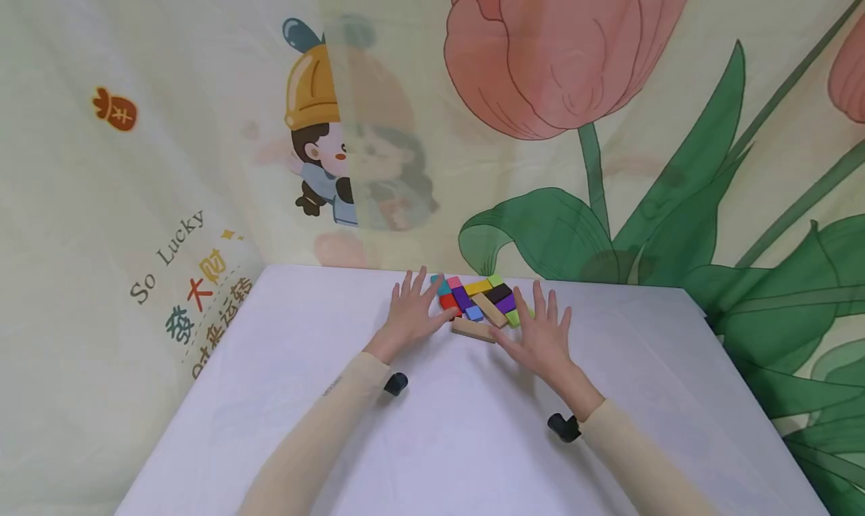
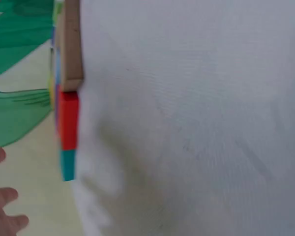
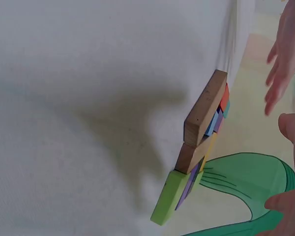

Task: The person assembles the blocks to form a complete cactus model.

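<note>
Colourful wooden blocks lie together in a flat patch near the table's far edge. Plain wood blocks [image 1: 473,330] [image 1: 489,310] form its front, with red [image 1: 449,302], yellow [image 1: 478,287], black [image 1: 498,292] and blue [image 1: 474,313] ones around them. My left hand [image 1: 411,313] is held over the left side of the patch, fingers spread, overlapping a teal block [image 2: 68,164] in the head view. On the right, my right hand [image 1: 541,342] has its fingers spread beside a green block [image 3: 168,197]. Neither hand holds anything; both cast shadows on the cloth.
A white cloth covers the table [image 1: 466,441]. Behind it hangs a printed curtain [image 1: 392,125] with tulips and a cartoon figure. Dark wrist cameras [image 1: 396,384] [image 1: 564,427] sit under both wrists.
</note>
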The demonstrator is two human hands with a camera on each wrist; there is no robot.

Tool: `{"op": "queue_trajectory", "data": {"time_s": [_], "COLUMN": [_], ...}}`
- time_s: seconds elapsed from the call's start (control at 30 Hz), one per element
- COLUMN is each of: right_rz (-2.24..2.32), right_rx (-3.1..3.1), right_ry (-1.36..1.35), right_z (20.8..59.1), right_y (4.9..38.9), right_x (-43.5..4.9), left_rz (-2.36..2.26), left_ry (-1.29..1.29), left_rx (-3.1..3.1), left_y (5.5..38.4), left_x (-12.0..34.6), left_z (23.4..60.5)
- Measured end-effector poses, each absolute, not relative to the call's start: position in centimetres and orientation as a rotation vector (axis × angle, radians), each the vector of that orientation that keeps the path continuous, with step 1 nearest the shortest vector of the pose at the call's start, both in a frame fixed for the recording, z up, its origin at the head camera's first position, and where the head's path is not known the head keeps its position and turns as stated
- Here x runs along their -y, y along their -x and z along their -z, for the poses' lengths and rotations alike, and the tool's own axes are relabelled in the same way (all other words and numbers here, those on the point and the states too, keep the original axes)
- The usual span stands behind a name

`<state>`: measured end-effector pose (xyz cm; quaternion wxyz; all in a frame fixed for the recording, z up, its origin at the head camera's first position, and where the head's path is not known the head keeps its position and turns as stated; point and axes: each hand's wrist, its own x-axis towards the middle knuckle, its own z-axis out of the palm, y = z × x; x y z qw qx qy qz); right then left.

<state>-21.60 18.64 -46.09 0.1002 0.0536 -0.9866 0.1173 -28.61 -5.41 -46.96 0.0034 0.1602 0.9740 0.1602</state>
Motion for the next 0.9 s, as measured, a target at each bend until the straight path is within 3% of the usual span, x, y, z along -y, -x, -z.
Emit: {"op": "queue_trajectory", "data": {"time_s": [0.3, 0.9], "right_rz": [-0.386, -0.433], "right_rx": [2.923, 2.955], "right_ry": [-0.160, -0.178], "right_z": [46.9, 47.7], "right_y": [20.9, 20.7], "right_x": [-18.0, -17.8], "left_rz": [-0.587, -0.558], "left_ry": [-0.539, -0.674], "left_rx": [-2.942, -2.946], "left_y": [31.2, 32.4], "left_x": [3.8, 3.2], "left_z": [48.1, 50.4]}}
